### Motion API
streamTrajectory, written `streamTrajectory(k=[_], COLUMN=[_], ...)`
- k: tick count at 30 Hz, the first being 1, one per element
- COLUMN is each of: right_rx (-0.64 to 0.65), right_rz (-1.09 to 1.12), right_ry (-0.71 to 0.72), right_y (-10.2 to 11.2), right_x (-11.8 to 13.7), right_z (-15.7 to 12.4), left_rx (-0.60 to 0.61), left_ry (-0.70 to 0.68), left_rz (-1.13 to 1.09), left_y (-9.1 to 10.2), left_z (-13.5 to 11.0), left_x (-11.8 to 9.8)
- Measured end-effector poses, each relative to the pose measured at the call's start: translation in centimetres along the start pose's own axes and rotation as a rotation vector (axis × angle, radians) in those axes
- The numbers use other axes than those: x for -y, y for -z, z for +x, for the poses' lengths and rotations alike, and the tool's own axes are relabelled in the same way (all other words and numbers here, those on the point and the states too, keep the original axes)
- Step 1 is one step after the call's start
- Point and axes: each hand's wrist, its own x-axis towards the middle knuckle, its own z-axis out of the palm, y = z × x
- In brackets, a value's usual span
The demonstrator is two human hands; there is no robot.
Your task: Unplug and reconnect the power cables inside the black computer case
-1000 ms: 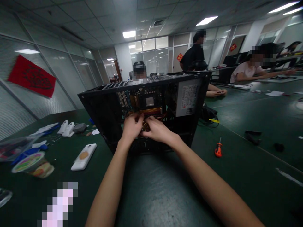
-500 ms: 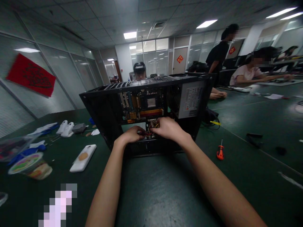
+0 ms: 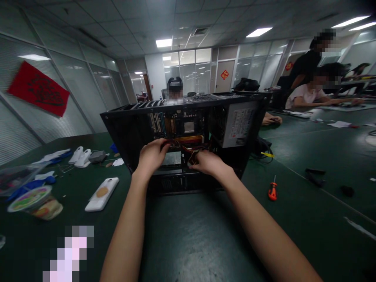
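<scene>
A black computer case (image 3: 104,117) stands on the green table with its side open toward me. Inside are a motherboard (image 3: 194,113) and, at the upper right, a grey power supply (image 3: 241,125). My right hand (image 3: 209,162) is closed around a bundle of thin cables (image 3: 192,156) low in the case. Higher and to the left, my left hand (image 3: 152,156) pinches what looks like a stretch of these cables beside the memory slots (image 3: 190,139). Fingers partly hide the cable ends.
An orange screwdriver (image 3: 273,191) lies right of the case. To the left are a white phone-shaped object (image 3: 102,194), a plastic cup (image 3: 35,201) and blue wrappings (image 3: 47,181). Black cables (image 3: 263,147) lie behind the case's right side. Other people (image 3: 311,88) are across the table.
My left hand has moved up and left, away from my right hand, toward the memory slots. My right hand stays low with the cables. A standing person in the background has moved right.
</scene>
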Motion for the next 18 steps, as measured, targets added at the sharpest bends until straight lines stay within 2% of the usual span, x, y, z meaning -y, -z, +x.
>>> streamTrajectory(k=[3, 7, 9, 11, 14, 18], right_rx=[0.112, 0.093, 0.05, -0.002, -0.185, -0.601], right_rz=[0.007, -0.068, -0.037, 0.095, 0.331, 0.485], right_ry=[-0.071, -0.147, -0.07, 0.094, 0.258, 0.243], right_y=[-0.1, 0.8, 1.5, 2.2, 3.5, 5.3], right_x=[-1.6, -2.7, -2.3, -1.6, 0.0, 2.2], right_z=[0.2, -0.8, -1.3, -1.6, -2.1, -3.8], left_rx=[-0.103, -0.192, -0.214, -0.215, -0.175, -0.218], left_ry=[0.02, -0.013, -0.049, -0.097, -0.214, -0.329], left_rz=[0.034, 0.018, 0.027, 0.043, 0.07, 0.173], left_y=[1.1, 1.8, 2.0, 2.3, 3.1, 4.4], left_z=[0.0, -0.1, -0.2, -0.4, -0.7, -1.3], left_x=[-0.9, -2.1, -2.7, -3.2, -4.0, -5.2])
